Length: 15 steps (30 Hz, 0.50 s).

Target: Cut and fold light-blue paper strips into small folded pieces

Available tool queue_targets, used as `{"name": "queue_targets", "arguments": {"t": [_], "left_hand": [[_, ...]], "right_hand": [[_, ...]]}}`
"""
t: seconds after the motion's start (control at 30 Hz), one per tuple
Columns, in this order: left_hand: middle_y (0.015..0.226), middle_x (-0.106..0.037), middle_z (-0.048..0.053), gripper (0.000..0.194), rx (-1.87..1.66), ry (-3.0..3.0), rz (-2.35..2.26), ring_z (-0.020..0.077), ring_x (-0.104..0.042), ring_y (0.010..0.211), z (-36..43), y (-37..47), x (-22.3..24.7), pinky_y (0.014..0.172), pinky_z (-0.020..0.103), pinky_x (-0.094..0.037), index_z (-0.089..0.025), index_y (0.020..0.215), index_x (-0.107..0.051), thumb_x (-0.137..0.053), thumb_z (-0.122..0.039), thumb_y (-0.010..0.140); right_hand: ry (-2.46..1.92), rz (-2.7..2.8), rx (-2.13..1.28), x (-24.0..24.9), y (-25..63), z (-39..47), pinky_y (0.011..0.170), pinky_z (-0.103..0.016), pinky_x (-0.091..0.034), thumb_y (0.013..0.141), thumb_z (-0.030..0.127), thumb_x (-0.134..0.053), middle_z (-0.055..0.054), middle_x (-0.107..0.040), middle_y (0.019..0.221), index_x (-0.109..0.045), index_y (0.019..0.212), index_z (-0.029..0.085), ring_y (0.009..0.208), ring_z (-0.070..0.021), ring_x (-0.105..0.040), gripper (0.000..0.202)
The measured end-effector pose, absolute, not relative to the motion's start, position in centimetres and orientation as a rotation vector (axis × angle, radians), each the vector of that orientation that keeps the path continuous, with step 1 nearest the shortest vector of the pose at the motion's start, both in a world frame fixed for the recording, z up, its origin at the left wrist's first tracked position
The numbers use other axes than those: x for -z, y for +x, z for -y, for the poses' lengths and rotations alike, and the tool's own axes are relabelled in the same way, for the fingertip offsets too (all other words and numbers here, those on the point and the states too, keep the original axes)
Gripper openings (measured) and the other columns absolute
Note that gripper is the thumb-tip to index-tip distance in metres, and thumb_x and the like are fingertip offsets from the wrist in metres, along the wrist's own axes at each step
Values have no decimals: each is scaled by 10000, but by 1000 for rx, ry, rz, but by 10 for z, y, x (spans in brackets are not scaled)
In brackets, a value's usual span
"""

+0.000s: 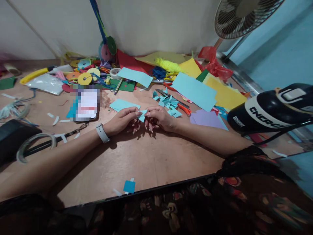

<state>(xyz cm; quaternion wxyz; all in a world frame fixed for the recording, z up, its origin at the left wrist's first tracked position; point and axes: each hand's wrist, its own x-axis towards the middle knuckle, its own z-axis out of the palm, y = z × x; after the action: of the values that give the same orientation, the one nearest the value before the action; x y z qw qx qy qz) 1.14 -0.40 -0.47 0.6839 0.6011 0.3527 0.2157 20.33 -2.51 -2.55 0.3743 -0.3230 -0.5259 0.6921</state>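
A small folded piece of light blue paper (142, 117) is pinched between both my hands above the middle of the table. My left hand (124, 120), with a pale watch band at the wrist, grips its left side between thumb and fingers. The right side is held the same way by my right hand (160, 118). Just behind my left hand lie light blue paper strips (123, 105). Beyond my right hand, several folded light blue pieces (168, 101) sit in a loose pile beside scissors with orange handles (185, 109).
A phone (86, 104) lies to the left, near a tape roll (36, 147). Coloured paper, yarn and a yellow-handled cutter (36, 75) crowd the back. At the right stands a black bottle (269, 109), with a fan (244, 16) behind. A blue paper square (129, 186) lies by the front edge.
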Motion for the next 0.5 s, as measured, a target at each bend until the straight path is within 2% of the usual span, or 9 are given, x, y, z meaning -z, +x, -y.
{"name": "queue_targets", "arguments": {"t": [0.13, 0.5], "left_hand": [[523, -582, -41, 342, -478, 1347, -799, 84, -501, 380, 4, 12, 3, 331, 171, -329, -200, 729, -460, -642, -464, 845], [519, -581, -38, 322, -462, 1397, -771, 77, -477, 353, 5, 12, 3, 316, 171, -313, -199, 714, -483, -621, -446, 868]], "right_hand": [[-858, 1331, -1747, 24, 201, 26, 309, -178, -306, 831, 389, -502, -17, -664, 545, -536, 721, 173, 381, -99, -570, 244], [-816, 1375, -1757, 27, 204, 27, 330, -172, -319, 850, 382, -518, -18, -680, 578, -552, 749, 166, 397, -95, -577, 241]]}}
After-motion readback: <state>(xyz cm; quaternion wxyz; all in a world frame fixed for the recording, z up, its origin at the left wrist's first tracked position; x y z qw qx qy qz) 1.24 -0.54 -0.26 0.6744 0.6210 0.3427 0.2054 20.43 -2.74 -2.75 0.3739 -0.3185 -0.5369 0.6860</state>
